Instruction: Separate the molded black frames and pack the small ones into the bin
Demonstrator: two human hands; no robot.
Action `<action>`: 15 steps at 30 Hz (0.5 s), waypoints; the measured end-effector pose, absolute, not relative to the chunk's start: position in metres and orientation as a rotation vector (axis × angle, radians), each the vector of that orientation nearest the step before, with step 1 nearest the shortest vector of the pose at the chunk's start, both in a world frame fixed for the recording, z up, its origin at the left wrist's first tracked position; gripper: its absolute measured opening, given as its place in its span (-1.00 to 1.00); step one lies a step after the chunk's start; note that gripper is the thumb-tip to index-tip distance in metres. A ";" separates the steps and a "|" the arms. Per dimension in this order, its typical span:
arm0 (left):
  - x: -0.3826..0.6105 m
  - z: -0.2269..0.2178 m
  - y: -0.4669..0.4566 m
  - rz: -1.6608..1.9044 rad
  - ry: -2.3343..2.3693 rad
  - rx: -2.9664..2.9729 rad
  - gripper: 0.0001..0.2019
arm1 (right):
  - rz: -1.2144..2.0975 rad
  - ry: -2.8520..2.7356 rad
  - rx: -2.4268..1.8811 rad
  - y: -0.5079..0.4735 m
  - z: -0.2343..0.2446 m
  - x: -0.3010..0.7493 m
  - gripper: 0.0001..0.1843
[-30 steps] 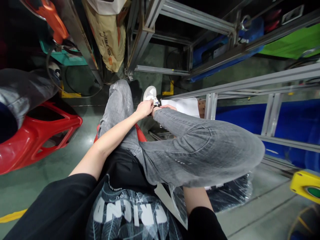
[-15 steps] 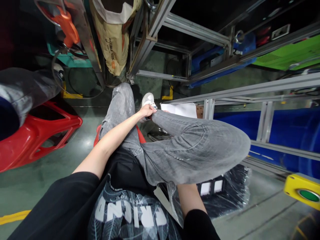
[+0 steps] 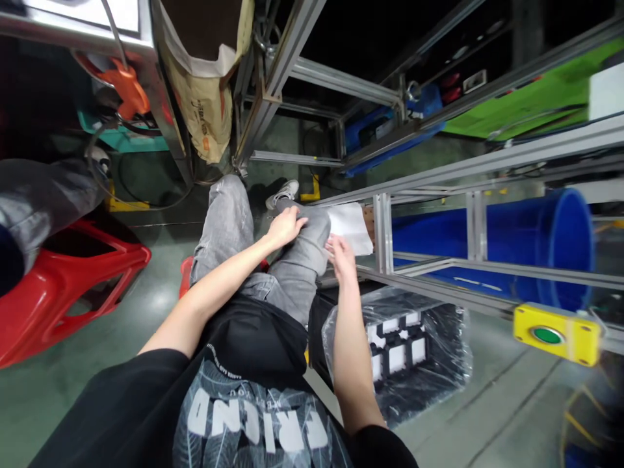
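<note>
Grey jeans (image 3: pixel 303 260): right knee sits between both hands. Left hand (image 3: pixel 283 229) loosely curled, knee at its 3 o'clock; can't tell if it pinches fabric. Right hand (image 3: pixel 342 259) half-open, looks empty, knee at its 10 o'clock (contact unclear), white sheet (image 3: pixel 355 227) at 1 o'clock.

dressed in a black short-sleeved t-shirt (image 3: pixel 253 344), leaf-patterned, with bold white letters (image 3: pixel 288 430) across; beyond the t-shirt, in faded grey jeans (image 3: pixel 225 221) and, farthest from it, a pale sneaker (image 3: pixel 289 189).
</note>
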State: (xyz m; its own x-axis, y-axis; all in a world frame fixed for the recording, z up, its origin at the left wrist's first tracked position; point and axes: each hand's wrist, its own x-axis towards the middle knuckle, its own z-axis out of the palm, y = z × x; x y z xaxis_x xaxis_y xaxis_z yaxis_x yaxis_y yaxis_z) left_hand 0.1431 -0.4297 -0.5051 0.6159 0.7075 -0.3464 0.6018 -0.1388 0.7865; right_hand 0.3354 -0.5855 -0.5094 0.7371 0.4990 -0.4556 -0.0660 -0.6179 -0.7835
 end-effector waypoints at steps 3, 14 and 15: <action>0.164 -0.509 -0.440 0.068 1.052 1.859 -0.63 | 0.771 -0.419 -2.209 -0.559 -0.534 0.320 -0.73; 0.210 -0.520 -0.417 0.156 1.216 1.774 -0.62 | 0.520 -0.406 -2.318 -0.494 -0.563 0.364 -0.66; 0.215 -0.518 -0.409 0.179 1.212 1.766 -0.62 | 0.539 -0.408 -2.279 -0.488 -0.561 0.372 -0.66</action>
State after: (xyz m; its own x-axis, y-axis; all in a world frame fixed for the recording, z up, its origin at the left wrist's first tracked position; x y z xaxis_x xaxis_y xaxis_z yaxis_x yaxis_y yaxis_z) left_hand 0.2153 -0.4094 -0.5184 0.4977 0.7861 -0.3665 0.6469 -0.0550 0.7606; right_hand 0.3721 -0.4879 -0.5606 0.8608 0.4402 -0.2553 0.1263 -0.6709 -0.7307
